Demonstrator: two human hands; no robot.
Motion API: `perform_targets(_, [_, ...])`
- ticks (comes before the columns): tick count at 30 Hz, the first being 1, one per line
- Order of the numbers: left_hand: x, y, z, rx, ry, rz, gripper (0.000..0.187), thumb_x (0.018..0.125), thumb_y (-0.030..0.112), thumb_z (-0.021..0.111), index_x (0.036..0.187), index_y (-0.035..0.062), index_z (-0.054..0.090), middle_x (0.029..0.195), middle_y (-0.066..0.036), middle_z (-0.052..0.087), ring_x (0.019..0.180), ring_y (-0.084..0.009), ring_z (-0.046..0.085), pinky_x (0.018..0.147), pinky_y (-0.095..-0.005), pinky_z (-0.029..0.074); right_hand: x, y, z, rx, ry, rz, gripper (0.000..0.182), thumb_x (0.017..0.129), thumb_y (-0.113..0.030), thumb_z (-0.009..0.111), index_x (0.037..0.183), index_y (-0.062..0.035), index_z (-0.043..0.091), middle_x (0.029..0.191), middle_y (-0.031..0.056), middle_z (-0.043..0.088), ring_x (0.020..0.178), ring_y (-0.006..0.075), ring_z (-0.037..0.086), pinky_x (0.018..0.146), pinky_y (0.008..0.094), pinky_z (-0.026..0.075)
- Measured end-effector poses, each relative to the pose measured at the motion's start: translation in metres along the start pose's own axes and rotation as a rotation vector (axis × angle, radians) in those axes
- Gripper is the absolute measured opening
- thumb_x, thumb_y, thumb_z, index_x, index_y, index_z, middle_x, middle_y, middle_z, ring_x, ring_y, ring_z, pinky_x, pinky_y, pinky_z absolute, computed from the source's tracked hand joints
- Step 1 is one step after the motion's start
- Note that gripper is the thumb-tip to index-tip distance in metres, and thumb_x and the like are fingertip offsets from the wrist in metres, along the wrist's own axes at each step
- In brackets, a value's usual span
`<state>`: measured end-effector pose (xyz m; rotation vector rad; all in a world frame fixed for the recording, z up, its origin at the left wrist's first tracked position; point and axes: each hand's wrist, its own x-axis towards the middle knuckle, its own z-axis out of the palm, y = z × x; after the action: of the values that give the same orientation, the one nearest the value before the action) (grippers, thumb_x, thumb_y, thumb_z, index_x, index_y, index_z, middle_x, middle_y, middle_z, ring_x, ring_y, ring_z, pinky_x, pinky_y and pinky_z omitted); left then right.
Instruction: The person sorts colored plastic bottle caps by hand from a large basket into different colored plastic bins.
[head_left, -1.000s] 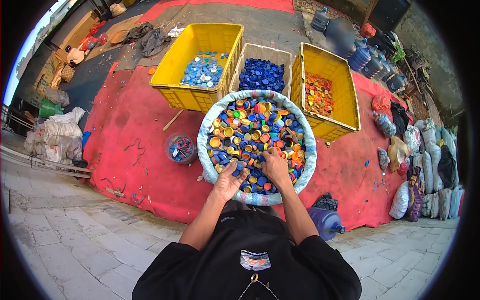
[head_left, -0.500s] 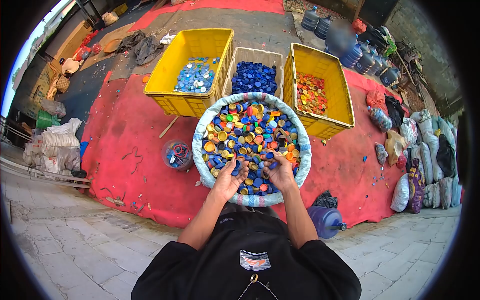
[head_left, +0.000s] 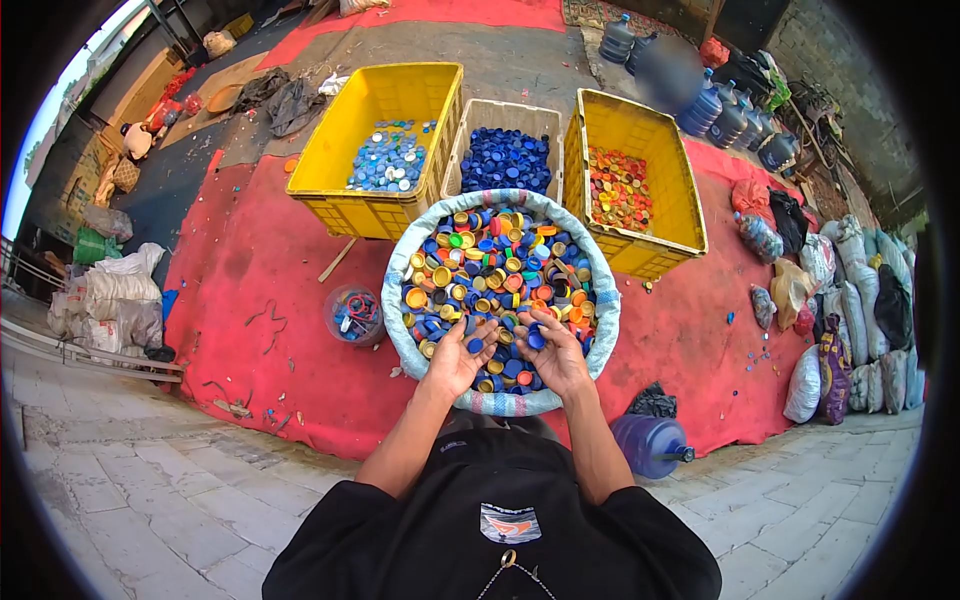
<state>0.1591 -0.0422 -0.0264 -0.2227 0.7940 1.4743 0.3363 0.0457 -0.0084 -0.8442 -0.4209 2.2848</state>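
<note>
Two hands work in the middle of the frame, over the near edge of a round white woven sack (head_left: 395, 300) heaped with mixed bottle caps (head_left: 500, 270) in blue, yellow, orange, red and green. At centre left, the left hand (head_left: 458, 358) lies palm up with its fingers loosely curled around a dark blue cap (head_left: 474, 345). Just right of it, the right hand (head_left: 552, 352) is cupped too, fingers half bent, with another blue cap (head_left: 536, 340) resting against the fingertips. Above the sack stand three crates: a yellow crate (head_left: 340, 190) with light blue and white caps at upper left, a pale crate (head_left: 505, 160) of dark blue caps in the middle, and a second yellow crate (head_left: 665, 235) holding orange and red caps at upper right. A small clear tub (head_left: 354, 314) sits on the red mat (head_left: 250, 270) left of the sack.
</note>
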Motion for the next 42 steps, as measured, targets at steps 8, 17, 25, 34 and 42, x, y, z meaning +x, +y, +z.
perform_targets(8, [0.013, 0.002, 0.010, 0.002, 0.016, -0.037, 0.035, 0.105, 0.034, 0.029, 0.115, 0.0065, 0.048, 0.131, -0.016, 0.056, 0.116, -0.0270, 0.057, 0.092, -0.0373, 0.049, 0.007, 0.001, -0.001, 0.191, 0.033, 0.046, 0.048, 0.087, -0.007, 0.049, 0.133, 0.0056, 0.040, 0.132, 0.0232, 0.049, 0.118, 0.0343, 0.054, 0.097, 0.0427, 0.049])
perform_targets(17, [0.096, 0.040, 0.057, -0.159, -0.036, -0.080, 0.036, 0.103, 0.032, 0.036, 0.121, 0.0017, 0.047, 0.121, -0.017, 0.060, 0.101, -0.0278, 0.062, 0.086, -0.0390, 0.053, 0.068, -0.025, 0.019, 0.332, 0.147, -0.051, 0.046, 0.080, -0.009, 0.047, 0.121, 0.0119, 0.042, 0.120, 0.0247, 0.051, 0.115, 0.0388, 0.052, 0.103, 0.0488, 0.043])
perform_targets(25, [0.160, 0.169, 0.186, 0.044, -0.079, 0.243, 0.100, 0.089, 0.049, 0.054, 0.143, -0.0127, -0.002, 0.153, -0.032, 0.002, 0.144, -0.0398, 0.004, 0.117, -0.0471, 0.007, 0.178, -0.149, 0.111, 0.256, -0.027, -0.351, 0.081, 0.082, -0.014, 0.045, 0.137, 0.0244, 0.000, 0.152, 0.0350, -0.002, 0.144, 0.0448, 0.003, 0.118, 0.0513, 0.015])
perform_targets(34, [0.077, 0.126, 0.035, 0.190, 0.023, 0.373, 0.028, 0.096, 0.025, 0.052, 0.112, 0.0028, 0.058, 0.095, -0.005, 0.063, 0.087, -0.0158, 0.060, 0.083, -0.0339, 0.051, 0.070, -0.076, 0.014, -0.312, 0.293, -0.523, 0.052, 0.088, -0.003, 0.051, 0.135, 0.0116, 0.032, 0.138, 0.0290, 0.039, 0.120, 0.0346, 0.053, 0.101, 0.0400, 0.047])
perform_targets(42, [-0.008, 0.053, -0.026, 0.332, 0.227, 0.471, 0.011, 0.095, 0.017, 0.059, 0.096, 0.0068, 0.058, 0.079, -0.002, 0.057, 0.058, -0.0061, 0.047, 0.053, -0.0218, 0.039, -0.003, 0.002, -0.032, -1.533, 0.314, -0.782, 0.030, 0.078, 0.002, 0.062, 0.108, 0.0002, 0.061, 0.088, 0.0147, 0.065, 0.085, 0.0306, 0.060, 0.075, 0.0389, 0.050])
